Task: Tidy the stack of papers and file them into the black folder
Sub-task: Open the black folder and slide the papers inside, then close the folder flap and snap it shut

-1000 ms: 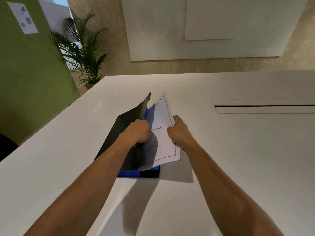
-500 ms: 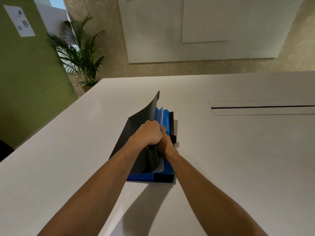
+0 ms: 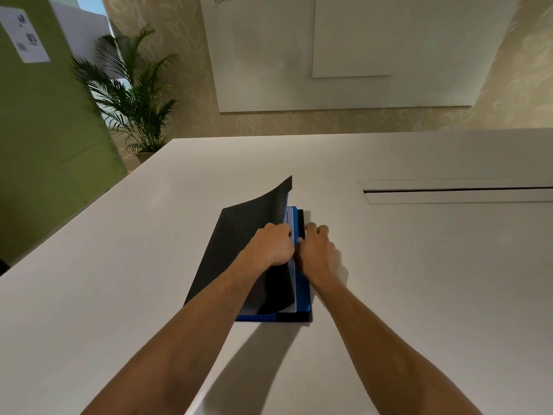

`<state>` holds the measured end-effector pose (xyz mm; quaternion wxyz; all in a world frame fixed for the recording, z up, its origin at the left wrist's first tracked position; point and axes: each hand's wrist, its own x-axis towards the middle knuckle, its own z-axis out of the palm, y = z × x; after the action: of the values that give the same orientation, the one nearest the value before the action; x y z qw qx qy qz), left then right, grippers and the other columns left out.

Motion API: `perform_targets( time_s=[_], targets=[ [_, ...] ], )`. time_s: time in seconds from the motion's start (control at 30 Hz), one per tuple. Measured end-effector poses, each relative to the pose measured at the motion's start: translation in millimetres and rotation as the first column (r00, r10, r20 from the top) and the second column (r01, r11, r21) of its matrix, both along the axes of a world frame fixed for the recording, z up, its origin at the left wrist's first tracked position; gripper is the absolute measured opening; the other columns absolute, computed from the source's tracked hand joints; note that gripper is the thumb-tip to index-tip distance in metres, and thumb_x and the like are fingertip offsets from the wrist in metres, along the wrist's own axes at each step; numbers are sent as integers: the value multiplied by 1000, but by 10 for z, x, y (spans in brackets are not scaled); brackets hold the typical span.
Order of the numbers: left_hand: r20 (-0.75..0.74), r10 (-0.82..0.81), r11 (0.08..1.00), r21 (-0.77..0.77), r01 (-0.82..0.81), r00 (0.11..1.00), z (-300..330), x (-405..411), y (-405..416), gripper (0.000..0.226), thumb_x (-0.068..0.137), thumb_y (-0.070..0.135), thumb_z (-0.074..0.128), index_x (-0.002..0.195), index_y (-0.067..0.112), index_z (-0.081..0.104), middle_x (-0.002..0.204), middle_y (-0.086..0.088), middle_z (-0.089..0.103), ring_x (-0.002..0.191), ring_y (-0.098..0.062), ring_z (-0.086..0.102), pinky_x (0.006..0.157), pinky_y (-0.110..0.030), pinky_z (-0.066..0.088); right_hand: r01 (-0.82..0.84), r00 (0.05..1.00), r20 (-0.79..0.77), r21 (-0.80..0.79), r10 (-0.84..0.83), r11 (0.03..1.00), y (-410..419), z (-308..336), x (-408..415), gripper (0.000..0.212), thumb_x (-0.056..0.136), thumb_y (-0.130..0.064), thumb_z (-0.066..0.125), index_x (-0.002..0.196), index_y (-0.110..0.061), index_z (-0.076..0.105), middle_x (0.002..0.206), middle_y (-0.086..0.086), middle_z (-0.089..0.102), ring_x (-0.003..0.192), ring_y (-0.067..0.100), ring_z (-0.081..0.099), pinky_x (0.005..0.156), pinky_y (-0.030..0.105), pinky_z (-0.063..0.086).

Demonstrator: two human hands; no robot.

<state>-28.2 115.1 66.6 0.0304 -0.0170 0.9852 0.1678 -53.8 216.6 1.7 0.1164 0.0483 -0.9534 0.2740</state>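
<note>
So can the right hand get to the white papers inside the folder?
Probably yes. The right hand rests at the folder's open edge, right beside the papers, and the left hand holds the black cover lifted, so nothing seems to block them.

White table [image 3: 419,265], potted palm [image 3: 131,94], wall whiteboard [image 3: 344,49], green partition [image 3: 39,130].

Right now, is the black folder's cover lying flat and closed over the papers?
No, the left hand holds the black folder's curved cover lifted, with white paper edges showing beneath it.

Papers [image 3: 291,283] mostly hidden under the black folder [image 3: 239,250] cover and both hands.
</note>
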Motion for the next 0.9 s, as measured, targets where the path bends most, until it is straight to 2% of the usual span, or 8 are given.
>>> perform_targets(
  time_s=[0.1, 0.17, 0.37, 0.43, 0.53, 0.67, 0.83, 0.9],
  targets=[
    [-4, -39, 999, -27, 39, 999, -119, -25, 21, 41, 91, 19, 50, 132, 20, 48, 115, -11, 61, 89, -24, 61, 75, -34, 51, 64, 998, -11, -65, -65, 996, 149, -81, -7, 35, 95, -14, 57, 128, -10, 49, 125, 15, 52, 64, 16, 44, 44, 19, 21],
    [-46, -69, 993, -95, 65, 997, -206, -34, 32, 49, 89, 25, 52, 136, 25, 42, 112, -11, 62, 91, -29, 62, 74, -37, 50, 89, 996, 4, -122, -89, 988, 206, -135, -9, 35, 91, -11, 58, 125, -12, 51, 124, 14, 53, 65, 17, 43, 45, 18, 20],
    [-198, -168, 922, -379, 83, 966, -506, -40, 68, 47, 91, 49, 39, 130, 23, 44, 87, -6, 66, 70, -25, 58, 63, -36, 40, 35, 999, 38, -331, -24, 943, 240, -209, 19, 26, 96, -26, 56, 121, -20, 54, 115, 4, 65, 84, 18, 61, 69, 30, 51],
    [-193, -192, 894, -439, 91, 962, -575, -13, 51, 53, 91, 57, 34, 131, 23, 40, 73, -2, 59, 59, -19, 48, 61, -34, 39, -3, 1000, 17, -310, 8, 951, 260, -258, 31, 14, 98, -29, 56, 111, -24, 58, 107, -1, 67, 81, 10, 59, 65, 20, 50],
    [-170, -194, 906, -408, 110, 966, -651, -3, -41, 64, 84, 70, 29, 123, 22, 46, 78, 0, 61, 66, -17, 50, 68, -36, 46, -67, 998, -28, -227, 62, 972, 293, -313, 55, 16, 96, -32, 59, 111, -27, 60, 109, -7, 65, 87, 7, 59, 64, 14, 45],
    [-177, -244, 918, -359, 168, 953, -687, -6, -189, 72, 76, 80, 23, 101, 23, 60, 92, 1, 63, 93, -18, 53, 89, -45, 40, -146, 988, -73, -173, 135, 974, 295, -340, 52, 25, 97, -32, 57, 121, -28, 62, 120, -3, 65, 107, 14, 60, 86, 32, 55],
    [-294, -258, 966, -108, 236, 920, -771, 13, -428, 42, 84, 66, 45, 89, 26, 59, 79, 10, 56, 78, -10, 52, 79, -37, 51, -184, 977, -107, 0, 183, 983, 225, -387, 30, 28, 101, -35, 47, 123, -29, 64, 120, -3, 67, 111, 16, 57, 92, 33, 47],
    [-368, -246, 969, -73, 236, 897, -865, 18, -461, 32, 88, 54, 50, 98, 25, 60, 91, 7, 64, 86, -12, 56, 84, -36, 50, -194, 974, -105, 62, 200, 979, 239, -405, 34, 30, 102, -37, 45, 124, -28, 64, 123, -2, 65, 113, 17, 55, 95, 33, 45]
  ],
)
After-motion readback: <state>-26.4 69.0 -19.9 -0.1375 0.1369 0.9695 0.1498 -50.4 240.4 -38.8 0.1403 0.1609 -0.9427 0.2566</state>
